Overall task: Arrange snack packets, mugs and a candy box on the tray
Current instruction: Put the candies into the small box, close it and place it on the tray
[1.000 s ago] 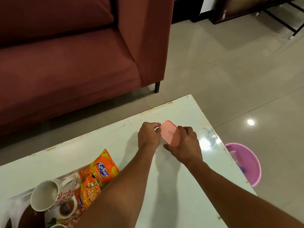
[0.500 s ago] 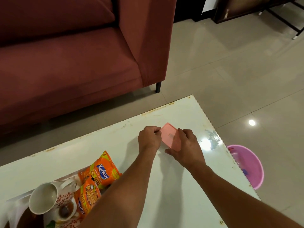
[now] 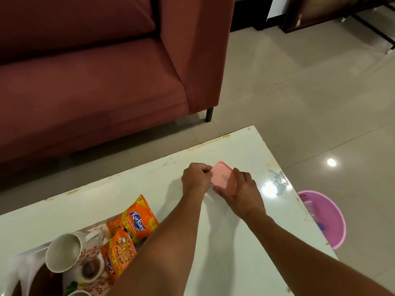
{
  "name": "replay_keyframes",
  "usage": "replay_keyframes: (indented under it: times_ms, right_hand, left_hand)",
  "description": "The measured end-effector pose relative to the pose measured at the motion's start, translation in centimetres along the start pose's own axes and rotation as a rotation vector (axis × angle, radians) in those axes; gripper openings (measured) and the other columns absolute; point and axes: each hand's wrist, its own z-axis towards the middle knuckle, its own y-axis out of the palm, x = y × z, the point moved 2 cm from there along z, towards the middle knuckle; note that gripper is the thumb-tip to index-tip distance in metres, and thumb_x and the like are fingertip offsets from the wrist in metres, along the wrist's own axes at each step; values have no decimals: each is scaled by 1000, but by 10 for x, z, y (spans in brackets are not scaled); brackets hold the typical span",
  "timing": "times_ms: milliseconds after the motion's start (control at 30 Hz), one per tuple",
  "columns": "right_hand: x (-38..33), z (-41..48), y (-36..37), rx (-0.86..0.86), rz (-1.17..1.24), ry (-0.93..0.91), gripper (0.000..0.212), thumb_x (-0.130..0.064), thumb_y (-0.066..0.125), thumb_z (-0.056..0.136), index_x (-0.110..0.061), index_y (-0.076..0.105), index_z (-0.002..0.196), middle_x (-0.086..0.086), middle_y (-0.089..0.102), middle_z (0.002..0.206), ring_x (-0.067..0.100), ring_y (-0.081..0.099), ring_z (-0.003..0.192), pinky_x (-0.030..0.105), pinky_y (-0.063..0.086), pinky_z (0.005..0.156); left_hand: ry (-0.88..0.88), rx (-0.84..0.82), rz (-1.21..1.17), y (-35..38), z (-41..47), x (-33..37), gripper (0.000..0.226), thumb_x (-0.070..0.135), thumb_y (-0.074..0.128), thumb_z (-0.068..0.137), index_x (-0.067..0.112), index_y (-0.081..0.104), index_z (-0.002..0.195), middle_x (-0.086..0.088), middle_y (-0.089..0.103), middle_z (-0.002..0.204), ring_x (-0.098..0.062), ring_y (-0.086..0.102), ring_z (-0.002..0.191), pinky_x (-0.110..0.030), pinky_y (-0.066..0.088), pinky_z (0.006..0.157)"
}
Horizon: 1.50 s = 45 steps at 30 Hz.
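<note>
We hold the pink candy box near the far right corner of the bench, its long axis running from far-left to near-right. Our left hand has its grip pinching the box's left edge; our right hand clasps the near right side. The tray at the near left edge carries two orange snack packets and mugs.
</note>
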Motion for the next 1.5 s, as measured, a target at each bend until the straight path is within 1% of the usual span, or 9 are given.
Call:
replay_keyframes:
  times_ms: [100,233,567,867,1133,1233,1333,1433,1500]
  right_hand:
    - [-3,-6,-2,3,177,43,48,-39,59,98,-14,56,138,9,61,122,27,63,102,35,51,87]
    - [-14,-41,12,44,283,87,29,-23,62,97,-16,69,123,7,66,104,20,63,86,25,41,75]
    - [-43,-115,67,37,351,113,30,-19,61,97,-16,71,125,6,66,105,22,64,94,25,42,76]
    - [-48,-128,82,46,232,146,32,-21,54,100,-19,69,128,6,68,111,25,66,98,23,42,76]
    - [-51,-134,86,92,205,170,35,-26,54,101,-17,64,134,6,65,122,24,66,104,28,49,85]
    - [-55,-144,77,223,166,180,41,-35,53,100,-19,59,137,3,58,131,23,63,112,37,56,86]
    - [-60,-165,70,343,106,117,30,-37,51,98,-25,64,123,-3,59,115,19,63,100,31,52,69]
    - [-74,-194,79,293,-5,-7,18,-31,54,97,-22,69,95,-4,62,90,17,60,73,22,37,53]
    - [-84,-211,88,227,-61,-17,17,-26,59,96,-20,68,83,-3,63,79,18,57,62,24,39,48]
  left_hand:
    - [44,-28,91,-15,-5,-1,23,17,67,95,17,76,115,-3,74,119,-23,67,109,-30,50,98]
    - [116,-134,197,-41,-24,-20,24,15,66,94,18,76,115,-3,74,117,-25,69,104,-34,53,96]
    - [210,-190,419,-80,-65,-84,25,21,66,94,20,75,118,-1,74,118,-20,67,109,-35,54,95]
    - [255,-173,462,-76,-71,-103,26,17,62,96,19,74,120,-4,74,118,-22,69,106,-36,56,91]
    - [280,-123,400,-70,-72,-114,33,16,65,96,17,68,129,-7,66,133,-24,63,119,-35,51,99]
    - [392,9,326,-86,-83,-113,38,26,62,98,20,62,136,-4,60,137,-21,58,124,-34,49,102]
    - [506,314,131,-129,-104,-123,30,28,53,101,23,64,128,3,64,124,-12,62,108,-27,54,91]
    - [366,550,72,-191,-119,-168,26,28,50,103,22,66,123,1,66,119,-16,65,99,-32,56,82]
    - [165,685,98,-233,-130,-212,25,22,51,102,15,68,120,-8,68,116,-27,67,99,-37,54,83]
